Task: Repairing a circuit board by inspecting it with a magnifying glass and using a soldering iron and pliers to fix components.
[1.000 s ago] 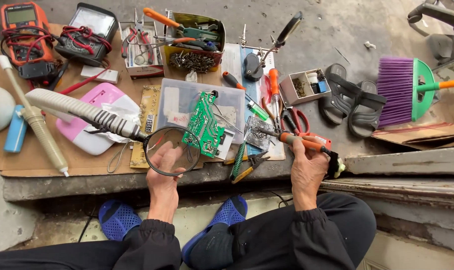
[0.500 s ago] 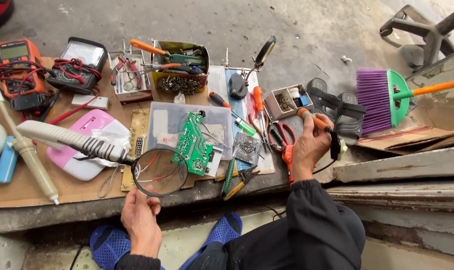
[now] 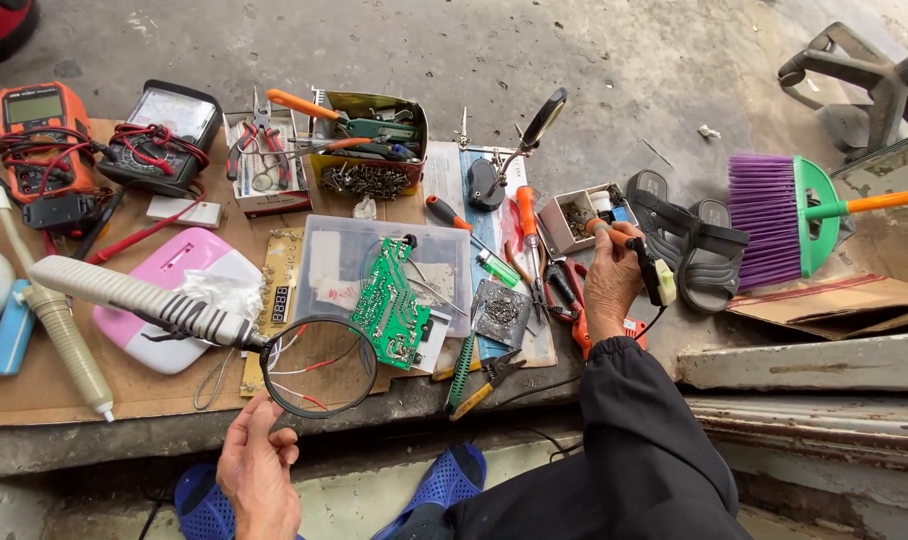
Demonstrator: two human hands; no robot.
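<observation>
Black-handled soldering iron gripped in right hand — tip up-left, left hand loosely curled, empty

there was one view only, from a camera worn on the person's head. it looked steeply down and forward over the cardboard that carried the tools, near enough that the sheet's near edge and left part filled the lower left. the left hand sat at the bottom edge, the right hand just right of centre. the far edge ran below bare concrete floor; past the right edge lay a broom. no second view shared the scene.
</observation>
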